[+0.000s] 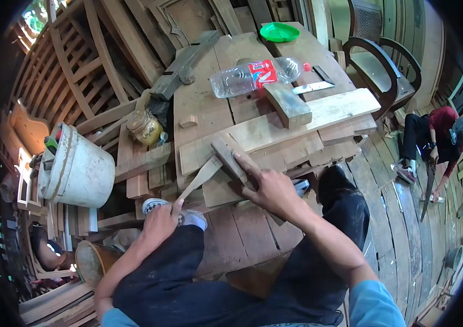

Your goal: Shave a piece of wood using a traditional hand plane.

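My left hand point(162, 220) is closed round the narrow end of a pale, paddle-shaped wooden piece point(203, 175), its wider end touching the work boards. My right hand point(275, 191) grips a brown rectangular block point(228, 158), index finger stretched along its top. The block lies beside the wide end of the paddle piece; whether they touch I cannot tell. Under both is a long pale plank point(275, 129) across the near side of the wooden bench point(201, 109). A thick wood block point(288, 104) rests on that plank, next to a try square point(314, 86).
A plastic bottle point(237, 80) lies on the bench, with a green dish point(279, 32) behind it. Left stand a white bucket point(83, 166) and a jar point(145, 128). A wooden armchair point(376, 60) is at the back right. Another person point(439, 133) holds a saw point(428, 185) at right.
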Demonstrator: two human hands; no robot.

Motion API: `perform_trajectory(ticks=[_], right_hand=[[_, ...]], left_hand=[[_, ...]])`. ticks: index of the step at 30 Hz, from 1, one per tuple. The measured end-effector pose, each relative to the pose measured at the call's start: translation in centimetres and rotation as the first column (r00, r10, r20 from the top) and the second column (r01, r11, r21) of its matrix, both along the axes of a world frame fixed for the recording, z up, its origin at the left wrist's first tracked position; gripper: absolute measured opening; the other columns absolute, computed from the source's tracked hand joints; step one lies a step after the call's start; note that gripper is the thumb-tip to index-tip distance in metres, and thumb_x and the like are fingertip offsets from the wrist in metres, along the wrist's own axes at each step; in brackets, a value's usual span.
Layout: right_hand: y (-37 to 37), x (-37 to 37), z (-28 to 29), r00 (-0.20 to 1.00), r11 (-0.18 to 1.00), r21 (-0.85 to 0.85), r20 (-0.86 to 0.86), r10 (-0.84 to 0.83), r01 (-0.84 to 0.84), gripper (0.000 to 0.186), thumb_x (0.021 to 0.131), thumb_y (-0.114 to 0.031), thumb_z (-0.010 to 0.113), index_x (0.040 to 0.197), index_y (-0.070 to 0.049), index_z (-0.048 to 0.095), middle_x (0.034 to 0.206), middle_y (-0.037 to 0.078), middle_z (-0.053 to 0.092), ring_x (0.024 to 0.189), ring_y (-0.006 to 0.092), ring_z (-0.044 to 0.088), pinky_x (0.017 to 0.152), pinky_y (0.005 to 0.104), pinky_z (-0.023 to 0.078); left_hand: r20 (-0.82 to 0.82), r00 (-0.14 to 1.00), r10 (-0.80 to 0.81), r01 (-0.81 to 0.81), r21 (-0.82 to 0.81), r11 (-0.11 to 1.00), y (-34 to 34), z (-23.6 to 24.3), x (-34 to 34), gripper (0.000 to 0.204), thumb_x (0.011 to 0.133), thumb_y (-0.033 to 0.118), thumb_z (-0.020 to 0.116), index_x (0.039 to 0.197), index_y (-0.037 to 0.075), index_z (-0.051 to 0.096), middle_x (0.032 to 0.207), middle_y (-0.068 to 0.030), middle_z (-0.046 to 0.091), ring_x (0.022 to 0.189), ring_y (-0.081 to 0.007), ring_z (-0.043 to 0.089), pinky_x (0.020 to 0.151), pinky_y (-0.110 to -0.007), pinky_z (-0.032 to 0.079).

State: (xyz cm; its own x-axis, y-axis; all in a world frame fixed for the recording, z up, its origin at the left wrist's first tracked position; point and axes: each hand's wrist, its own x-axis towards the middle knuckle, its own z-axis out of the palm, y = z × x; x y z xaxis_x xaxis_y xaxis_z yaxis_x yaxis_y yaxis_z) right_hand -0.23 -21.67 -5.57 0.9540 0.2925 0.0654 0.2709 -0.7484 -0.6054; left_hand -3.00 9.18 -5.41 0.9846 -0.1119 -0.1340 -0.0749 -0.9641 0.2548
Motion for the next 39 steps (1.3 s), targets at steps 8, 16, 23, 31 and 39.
perform_trajectory(ticks=[8, 16, 23, 31, 39], right_hand=[[-0.6, -0.6, 0.1, 0.999, 0.998, 0.063, -0.051, -0.017, 0.020, 0.075, 0.081, -0.029, 0.064, 0.149, -0.027, 0.032, 0.081, 0.022, 0.063, 0.077, 0.0414, 0.063, 0.072, 0.0478, 0.050], [0.0, -1.1, 0.4, 0.952, 0.976, 0.094, -0.219, 0.214, -0.198, 0.077, 0.081, -0.032, 0.064, 0.149, -0.025, 0.029, 0.081, 0.026, 0.065, 0.082, 0.0444, 0.064, 0.074, 0.0500, 0.052], [0.6, -2.0, 0.0, 0.943, 0.953, 0.083, -0.144, 0.300, -0.291, 0.076, 0.081, -0.032, 0.066, 0.148, -0.027, 0.030, 0.082, 0.023, 0.066, 0.080, 0.0429, 0.064, 0.077, 0.0503, 0.052], [0.9, -0.2, -1.3, 1.000, 0.999, 0.049, -0.012, 0.011, -0.010, 0.074, 0.082, -0.033, 0.065, 0.147, -0.021, 0.033, 0.077, 0.023, 0.066, 0.074, 0.0415, 0.066, 0.070, 0.0502, 0.054], [2.2, -3.1, -0.4, 0.937, 0.944, -0.008, -0.123, 0.328, -0.331, 0.077, 0.080, -0.032, 0.066, 0.148, -0.033, 0.029, 0.079, 0.023, 0.065, 0.075, 0.0414, 0.065, 0.071, 0.0492, 0.054]], left_hand=[[-0.037, 0.999, 0.014, -0.013, 0.036, 0.999, 0.0, -1.2, -0.4, 0.057, 0.100, 0.039, 0.043, 0.070, -0.006, 0.062, 0.067, -0.0294, 0.060, 0.069, -0.0470, 0.061, 0.066, -0.054, 0.048], [0.012, 1.000, 0.004, -0.005, 0.034, 0.999, 0.1, -0.8, 0.1, 0.061, 0.102, 0.039, 0.037, 0.070, -0.007, 0.062, 0.064, -0.0293, 0.058, 0.069, -0.0476, 0.060, 0.063, -0.053, 0.047], [0.009, 1.000, -0.005, 0.005, 0.030, 1.000, 0.3, -1.5, -0.5, 0.060, 0.101, 0.040, 0.040, 0.067, -0.006, 0.060, 0.063, -0.0288, 0.056, 0.065, -0.0475, 0.058, 0.061, -0.052, 0.045], [0.017, 1.000, 0.007, -0.007, 0.026, 1.000, 0.0, -0.7, -0.2, 0.063, 0.102, 0.041, 0.038, 0.068, -0.007, 0.061, 0.063, -0.0292, 0.057, 0.067, -0.0473, 0.059, 0.062, -0.052, 0.045], [-0.012, 1.000, -0.002, 0.002, -0.004, 1.000, 0.0, -0.6, -0.2, 0.060, 0.102, 0.038, 0.040, 0.068, -0.006, 0.060, 0.064, -0.0290, 0.057, 0.065, -0.0473, 0.058, 0.061, -0.053, 0.045]])
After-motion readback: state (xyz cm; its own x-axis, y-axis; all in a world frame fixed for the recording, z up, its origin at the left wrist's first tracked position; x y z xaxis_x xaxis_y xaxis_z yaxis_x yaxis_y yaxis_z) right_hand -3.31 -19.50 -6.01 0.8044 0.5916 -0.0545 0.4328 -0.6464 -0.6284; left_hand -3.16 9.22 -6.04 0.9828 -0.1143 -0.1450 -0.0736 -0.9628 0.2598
